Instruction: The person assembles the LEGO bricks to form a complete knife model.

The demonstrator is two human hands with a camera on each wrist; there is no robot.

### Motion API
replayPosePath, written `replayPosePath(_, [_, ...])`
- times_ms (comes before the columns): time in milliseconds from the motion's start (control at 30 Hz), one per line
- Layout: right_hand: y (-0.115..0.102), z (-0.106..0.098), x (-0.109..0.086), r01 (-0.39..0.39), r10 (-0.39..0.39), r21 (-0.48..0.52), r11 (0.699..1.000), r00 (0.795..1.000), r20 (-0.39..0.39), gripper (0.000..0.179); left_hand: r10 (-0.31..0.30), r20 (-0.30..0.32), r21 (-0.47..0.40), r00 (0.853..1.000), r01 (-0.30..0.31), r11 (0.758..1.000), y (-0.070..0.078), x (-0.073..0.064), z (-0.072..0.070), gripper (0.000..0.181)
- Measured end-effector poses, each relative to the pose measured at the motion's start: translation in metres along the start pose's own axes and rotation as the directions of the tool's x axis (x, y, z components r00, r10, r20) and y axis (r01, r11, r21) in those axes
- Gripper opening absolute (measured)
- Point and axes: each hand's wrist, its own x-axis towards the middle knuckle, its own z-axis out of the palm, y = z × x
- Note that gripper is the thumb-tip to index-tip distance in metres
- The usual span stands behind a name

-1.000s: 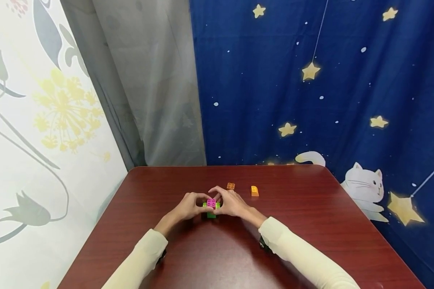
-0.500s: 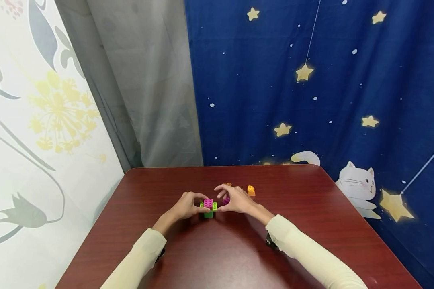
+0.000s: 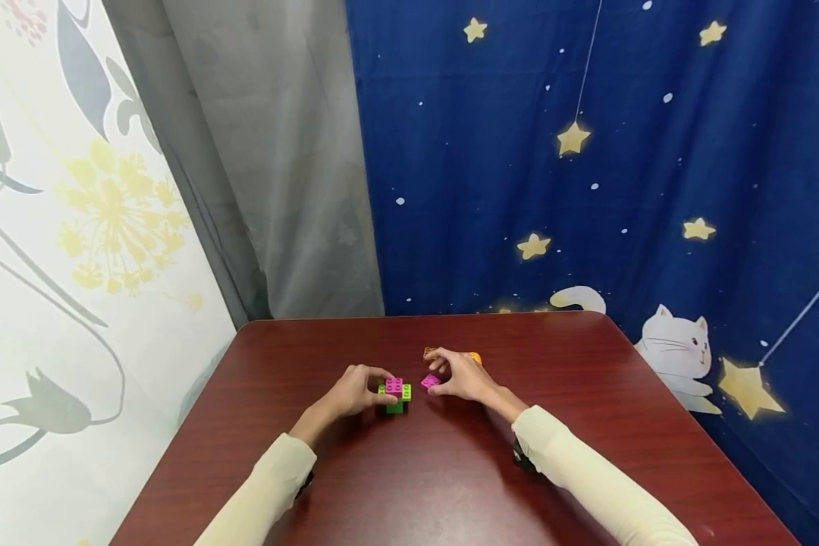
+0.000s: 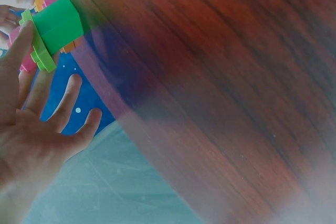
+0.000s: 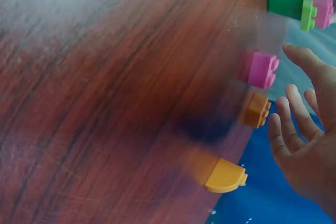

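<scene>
Blue fabric curtain (image 3: 478,167), printed with yellow stars, hangs behind the work area beside a plain grey fabric curtain (image 3: 300,189). In front of both lies a dark red-brown, wood-grained counter (image 3: 382,485) with a glossy surface.

Two bare hands in cream sleeves are over the counter. Left hand (image 3: 351,390): thumb and forefinger close on the stack described below, remaining fingers spread. Right hand (image 3: 467,377): fingers parted and gently bent, nothing in the grasp.

Main item: a three-layer stack of toy bricks, apparently plastic, near the middle of the counter and seemingly upright on it. It comprises a plain green block (image 3: 395,407) at the base, a lime-green studded piece (image 3: 406,392) overhanging it on both sides, and a pink studded brick (image 3: 393,386) centred on top. Judged light, stiff and hard to damage; smooth faces may slip slightly, and joints could part under sideways load. Best hold: opposite sides of the lime layer, steadying the base.

Loose pieces: a yellow-orange block with a curved side (image 5: 226,176), partly behind the right hand in the head view; a magenta-pink studded brick (image 5: 262,70), just beside the right thumb; an orange studded brick (image 5: 257,110), farther back.

Containers: none visible.
</scene>
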Motion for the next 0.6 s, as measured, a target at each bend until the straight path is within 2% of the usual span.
replayPosePath(167, [0.007, 0.003, 0.000, -0.015, 0.014, 0.028, 0.999, 0.999, 0.035, 0.062, -0.008, 0.010, 0.001, 1.000, 0.008, 1.000, 0.001, -0.001, 0.000, 0.040])
replayPosePath(500, [0.015, 0.010, 0.000, 0.010, -0.016, 0.058, 0.998, 0.996, 0.093, 0.063, -0.013, 0.028, -0.003, 1.000, 0.013, 1.000, 0.002, -0.001, 0.000, 0.041])
replayPosePath(600, [0.016, 0.011, 0.000, -0.007, 0.000, 0.066, 0.998, 0.995, 0.104, 0.062, -0.018, 0.029, 0.001, 0.999, 0.018, 1.000, 0.002, -0.001, 0.000, 0.042])
